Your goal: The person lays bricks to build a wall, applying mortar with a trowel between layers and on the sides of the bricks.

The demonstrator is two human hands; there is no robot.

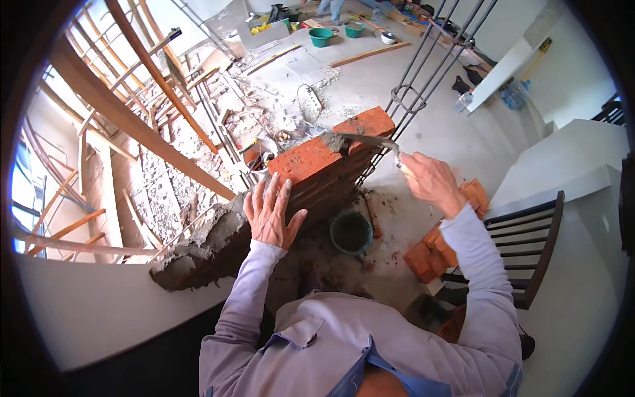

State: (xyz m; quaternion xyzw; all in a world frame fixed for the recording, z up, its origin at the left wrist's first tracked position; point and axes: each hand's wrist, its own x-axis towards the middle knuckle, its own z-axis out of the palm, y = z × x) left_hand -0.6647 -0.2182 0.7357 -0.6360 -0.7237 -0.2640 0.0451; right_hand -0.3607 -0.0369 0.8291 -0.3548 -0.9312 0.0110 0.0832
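My right hand (433, 182) is closed round the handle of a trowel (370, 139). The trowel's blade points left, over the joint between two red bricks on top of a low brick wall. Grey mortar (335, 141) sits at that joint by the blade tip. One brick (305, 159) lies left of the joint, and another brick (367, 123) is to its right. My left hand (270, 212) is open, fingers spread, at the near left end of the left brick. Left of it, a rough bed of wet mortar (208, 239) covers the lower part of the wall.
A dark bucket (351, 233) stands below the wall, with stacked bricks (426, 258) to its right. Steel rebar (413, 92) rises at the wall's far end. Wooden poles (135, 122) and rubble fill the left. A dark slatted rack (529, 248) stands right; green basins (321, 37) lie far off.
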